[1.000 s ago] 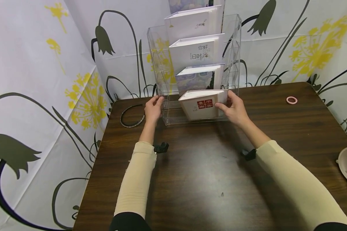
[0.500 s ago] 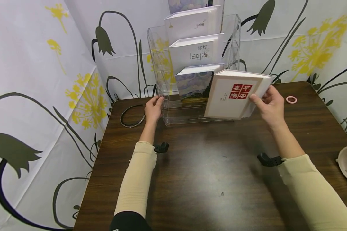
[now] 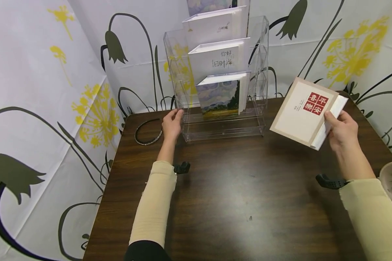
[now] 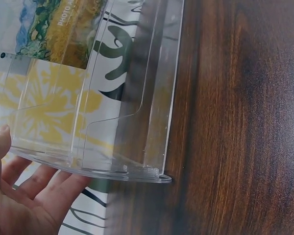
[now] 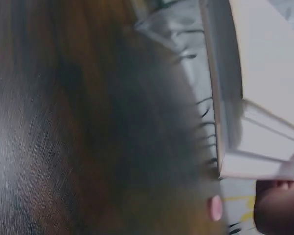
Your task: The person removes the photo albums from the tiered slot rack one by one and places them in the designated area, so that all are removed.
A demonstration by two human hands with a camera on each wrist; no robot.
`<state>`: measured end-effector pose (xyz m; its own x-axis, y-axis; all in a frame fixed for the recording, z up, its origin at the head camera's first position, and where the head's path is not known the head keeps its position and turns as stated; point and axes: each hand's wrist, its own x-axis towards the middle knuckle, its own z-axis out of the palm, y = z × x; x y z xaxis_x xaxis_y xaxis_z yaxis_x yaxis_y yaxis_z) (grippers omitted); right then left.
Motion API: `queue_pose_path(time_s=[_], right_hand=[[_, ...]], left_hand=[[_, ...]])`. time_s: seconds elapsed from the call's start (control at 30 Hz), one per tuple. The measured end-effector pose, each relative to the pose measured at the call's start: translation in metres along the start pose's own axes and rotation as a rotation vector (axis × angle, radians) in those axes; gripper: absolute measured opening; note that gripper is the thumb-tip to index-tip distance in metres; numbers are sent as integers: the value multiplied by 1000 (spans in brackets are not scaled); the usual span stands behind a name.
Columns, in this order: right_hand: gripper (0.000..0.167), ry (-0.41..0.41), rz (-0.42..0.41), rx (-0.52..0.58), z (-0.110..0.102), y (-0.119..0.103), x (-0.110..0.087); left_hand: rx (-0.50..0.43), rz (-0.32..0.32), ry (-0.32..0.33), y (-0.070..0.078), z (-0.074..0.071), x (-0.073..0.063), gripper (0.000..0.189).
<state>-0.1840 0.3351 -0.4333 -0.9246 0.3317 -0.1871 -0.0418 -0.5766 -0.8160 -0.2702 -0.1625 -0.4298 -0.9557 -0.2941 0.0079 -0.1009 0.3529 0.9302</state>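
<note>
The book (image 3: 295, 114) is tilted above the table (image 3: 215, 203), right of the clear rack (image 3: 223, 135). The right hand (image 3: 344, 132) pinches its edge between thumb and fingers; the left hand (image 3: 171, 125) grips the rack's left side

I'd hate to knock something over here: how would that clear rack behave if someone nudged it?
The clear rack looks stiff, since its thin walls stand straight. It is probably light for its size, being thin-walled and open, so it might slide. With books tiered up high, it could tip, though the left hand at its side may steady it.
</note>
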Motion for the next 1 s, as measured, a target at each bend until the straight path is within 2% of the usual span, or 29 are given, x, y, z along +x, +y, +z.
queue_pose_path(time_s=[0.17, 0.23, 0.33, 0.47, 0.73, 0.9, 1.0], right_hand=[[29, 154, 185, -232, -15, 7, 15], [31, 192, 252, -313, -19, 10, 19], [32, 216, 314, -374, -22, 13, 26], [28, 212, 352, -387, -22, 16, 35], [18, 221, 389, -324, -16, 24, 48], [33, 287, 411, -366, -12, 29, 53], [50, 316, 429, -463, -11, 30, 54]], left_hand=[[7, 0, -1, 0, 0, -1, 44], [16, -1, -2, 2, 0, -1, 43], [28, -4, 2, 3, 0, -1, 42], [29, -10, 0, 4, 0, -1, 42], [43, -8, -9, 4, 2, 0, 44], [57, -5, 3, 4, 0, 0, 44], [73, 3, 13, 4, -1, 0, 45]])
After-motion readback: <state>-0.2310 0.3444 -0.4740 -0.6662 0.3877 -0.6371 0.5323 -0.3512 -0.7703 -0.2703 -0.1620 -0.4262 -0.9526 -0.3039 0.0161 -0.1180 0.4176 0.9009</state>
